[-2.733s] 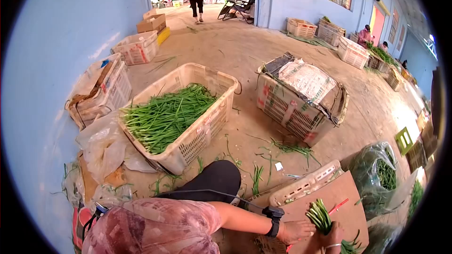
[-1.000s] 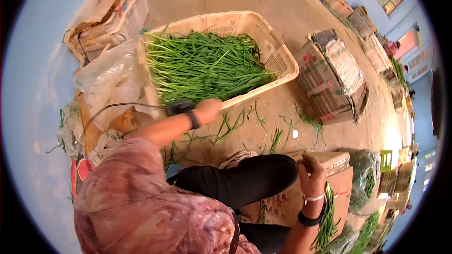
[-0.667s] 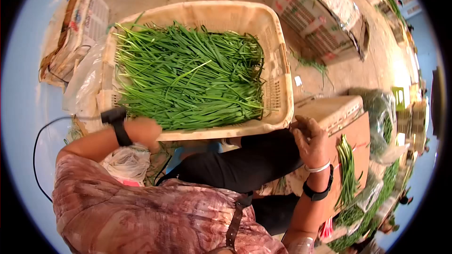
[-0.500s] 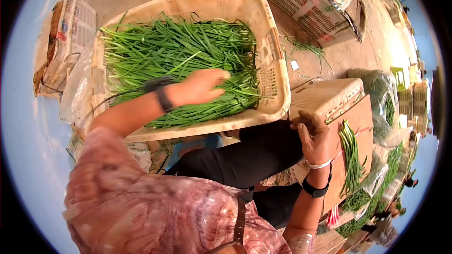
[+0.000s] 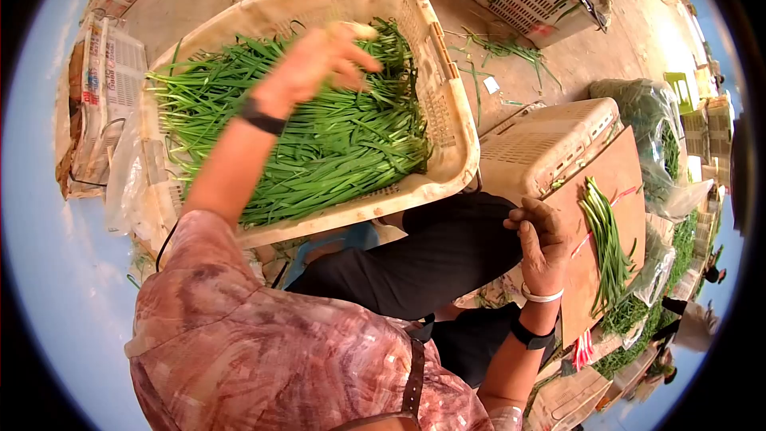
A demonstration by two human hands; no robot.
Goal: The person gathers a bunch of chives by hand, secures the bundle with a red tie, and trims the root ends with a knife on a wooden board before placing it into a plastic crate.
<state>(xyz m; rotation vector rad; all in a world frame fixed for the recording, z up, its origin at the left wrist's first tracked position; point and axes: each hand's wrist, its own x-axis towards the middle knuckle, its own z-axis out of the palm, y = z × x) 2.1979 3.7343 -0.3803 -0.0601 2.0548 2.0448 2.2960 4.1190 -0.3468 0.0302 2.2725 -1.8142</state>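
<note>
Bright, even daylight fills the scene and is strongest toward the upper right, where the concrete floor glares pale. Shadows are soft, the darkest lying beneath the basket by the person's lap. The fisheye lens bends straight edges and rings the frame in black. The raised left hand looks slightly smeared, probably by motion. The greens at centre are sharp, but the far right edge is too squeezed to read.
</note>
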